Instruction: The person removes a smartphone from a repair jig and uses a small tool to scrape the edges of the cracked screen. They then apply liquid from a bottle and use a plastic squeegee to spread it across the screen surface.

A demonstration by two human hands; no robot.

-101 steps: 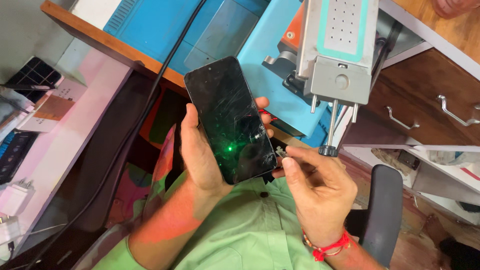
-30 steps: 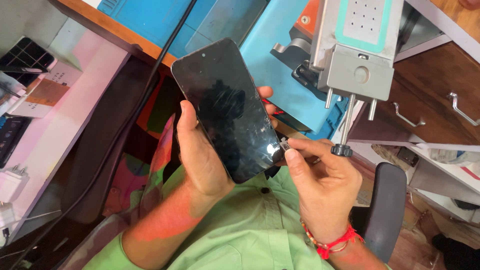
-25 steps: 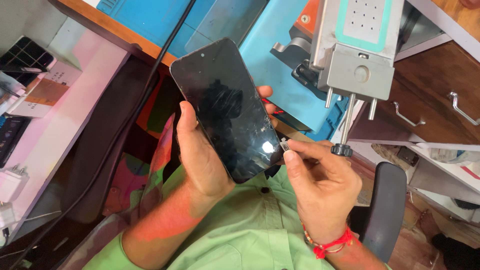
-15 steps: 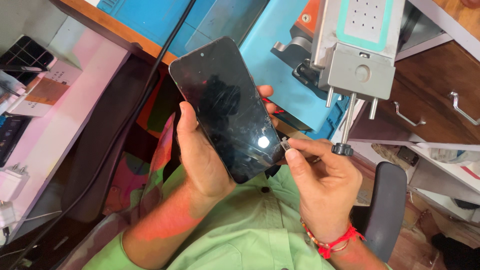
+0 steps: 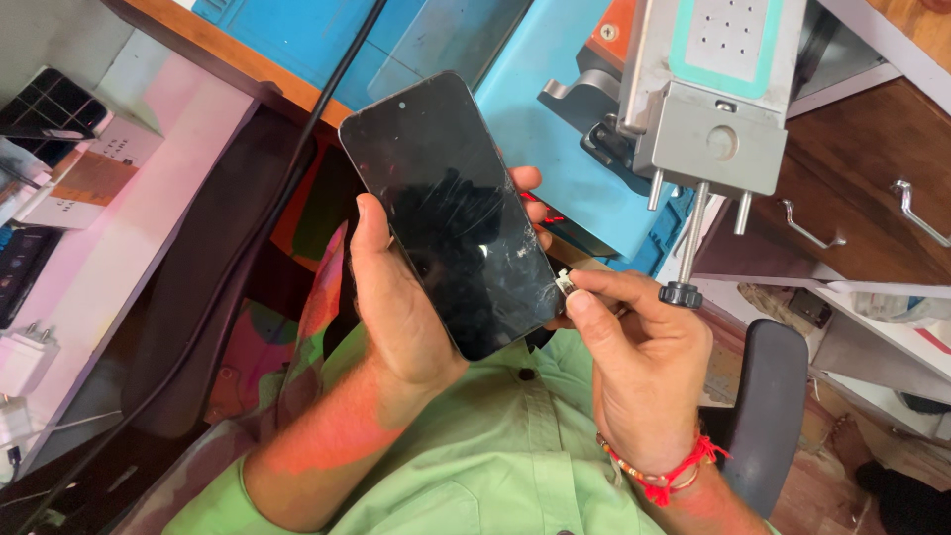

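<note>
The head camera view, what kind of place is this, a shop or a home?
Likely a phone repair bench: the left hand holds a cracked phone, a clamp machine stands on a blue mat, with chargers nearby.

The person wears a light green shirt (image 5: 466, 476) with a buttoned front placket; one dark button (image 5: 518, 374) shows near the chest. The forearms are bare. Around the wrist of the right hand (image 5: 644, 372) sits a red thread bracelet (image 5: 662, 473) alongside a strand of small beads.
</note>
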